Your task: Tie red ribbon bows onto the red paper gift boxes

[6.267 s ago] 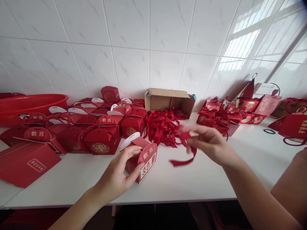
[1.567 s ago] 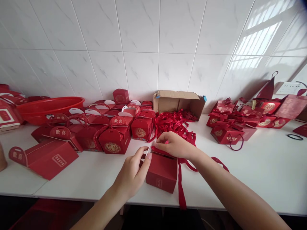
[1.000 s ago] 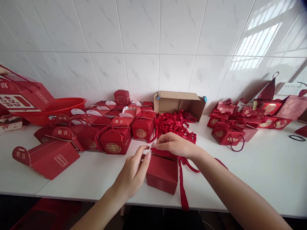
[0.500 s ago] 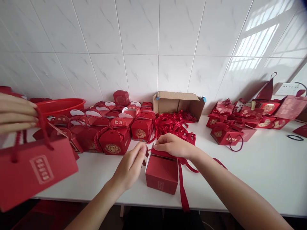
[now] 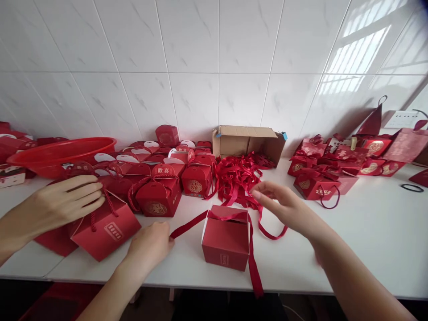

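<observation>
My left hand (image 5: 152,245) is closed round one end of a red satin ribbon (image 5: 189,224), left of a small red gift box (image 5: 224,252). That ribbon stretches across to the box, passes over its top and hangs down its right side past the table edge. Right of the box, my right hand (image 5: 284,205) is raised with loosely bent fingers, apart from the box, and nothing shows in it. Behind the box lies a tangled heap of red ribbons (image 5: 236,176).
At the left, another person's hand (image 5: 63,203) is at the rope handle of a red box (image 5: 110,234). Rows of red boxes (image 5: 158,196) and a red basin (image 5: 67,154) stand behind. A cardboard carton (image 5: 247,131) sits by the wall; finished-looking ribboned boxes (image 5: 316,185) stand right.
My left hand has pulled the ribbon end leftward and toward me. My right hand has left the box top and moved right. The other person's red box has come rightward and down to the table.
</observation>
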`<state>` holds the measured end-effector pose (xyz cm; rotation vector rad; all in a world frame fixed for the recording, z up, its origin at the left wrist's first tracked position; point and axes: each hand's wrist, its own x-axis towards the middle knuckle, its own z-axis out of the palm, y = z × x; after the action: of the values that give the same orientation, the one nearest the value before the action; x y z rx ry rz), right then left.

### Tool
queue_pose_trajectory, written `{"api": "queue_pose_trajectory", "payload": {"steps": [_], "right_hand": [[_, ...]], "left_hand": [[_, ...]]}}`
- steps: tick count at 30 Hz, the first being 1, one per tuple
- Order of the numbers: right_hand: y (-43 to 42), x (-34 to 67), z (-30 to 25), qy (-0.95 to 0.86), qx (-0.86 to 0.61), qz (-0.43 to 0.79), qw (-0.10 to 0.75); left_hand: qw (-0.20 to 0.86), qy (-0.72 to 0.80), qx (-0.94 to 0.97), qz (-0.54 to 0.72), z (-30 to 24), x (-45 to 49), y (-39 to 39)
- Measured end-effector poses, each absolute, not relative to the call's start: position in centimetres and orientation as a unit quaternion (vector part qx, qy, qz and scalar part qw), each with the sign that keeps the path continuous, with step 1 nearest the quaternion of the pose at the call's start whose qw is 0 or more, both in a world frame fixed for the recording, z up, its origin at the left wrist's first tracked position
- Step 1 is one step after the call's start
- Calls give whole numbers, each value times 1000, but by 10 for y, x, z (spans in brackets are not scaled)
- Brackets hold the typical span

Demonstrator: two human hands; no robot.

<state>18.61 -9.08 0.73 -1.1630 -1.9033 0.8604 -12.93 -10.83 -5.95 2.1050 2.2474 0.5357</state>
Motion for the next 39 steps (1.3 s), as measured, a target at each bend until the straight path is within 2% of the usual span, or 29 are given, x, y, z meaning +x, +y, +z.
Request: {"api": "queue_pose_trajectory", "payload": {"steps": [3,6,10,14,18,22,24,26,32,35,39], "right_hand": [[-101,203,-12,-773,-440,332,313],[-107,199,-29,-777,-407,382,291],[-106,185,-42,-747,-376,449,314],[-98,189,-51,-710,-375,465,373],[-95,204,-51,-731,-421,368,391],[-101,210,-46,-804,-435,253,318],[-104,210,-44,-815,-435,244,295],[-104,211,-43,-813,-439,250,289],[-99,216,-33,-815,-390,270,333],[-96,218,-31,-757,-378,394,360],[-92,216,-36,-638,-362,583,349]], "left_hand": [[30,713,679,171,-55,-131,-107],[127,593,726,324,-41,-106,-104],[362,454,728,364,-28,-75,-103],[480,423,668,379,-30,-73,-104],[566,461,570,377,-35,-83,-100],[599,475,557,325,-37,-89,-94],[568,486,575,332,-35,-89,-94],[491,498,619,357,-31,-88,-96],[114,451,773,430,-22,-93,-98],[-50,344,829,439,-16,-99,-99],[-149,293,854,403,-8,-101,-101]]}}
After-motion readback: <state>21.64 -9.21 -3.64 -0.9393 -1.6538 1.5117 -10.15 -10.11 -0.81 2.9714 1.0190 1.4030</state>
